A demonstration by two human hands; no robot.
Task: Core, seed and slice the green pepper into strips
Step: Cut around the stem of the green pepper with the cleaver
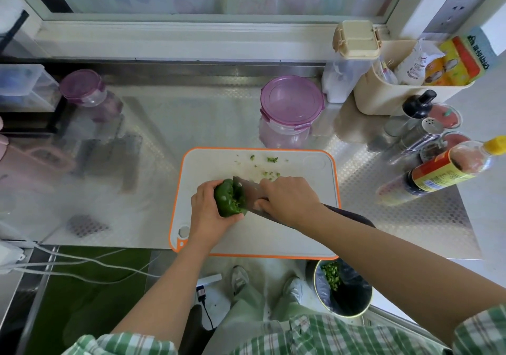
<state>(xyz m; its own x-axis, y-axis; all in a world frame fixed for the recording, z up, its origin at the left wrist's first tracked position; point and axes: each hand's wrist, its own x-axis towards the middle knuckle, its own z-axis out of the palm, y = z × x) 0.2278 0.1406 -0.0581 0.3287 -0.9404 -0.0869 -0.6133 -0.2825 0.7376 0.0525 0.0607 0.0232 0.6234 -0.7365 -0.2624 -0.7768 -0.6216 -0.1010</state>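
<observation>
Checked sleeves (123, 343) are reaching forward. Left hand (209, 212) is gripping the green pepper (227, 198) on the cutting board (315, 179), while the right hand (287, 201), just beside it, is holding the knife (247, 189) against it. It is probably feeling light, hollow and slippery, so holding its round side is looking safest.

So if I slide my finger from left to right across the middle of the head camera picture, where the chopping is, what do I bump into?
left hand → green pepper → knife → right hand → farther right, the lying bottle with the yellow cap.
</observation>
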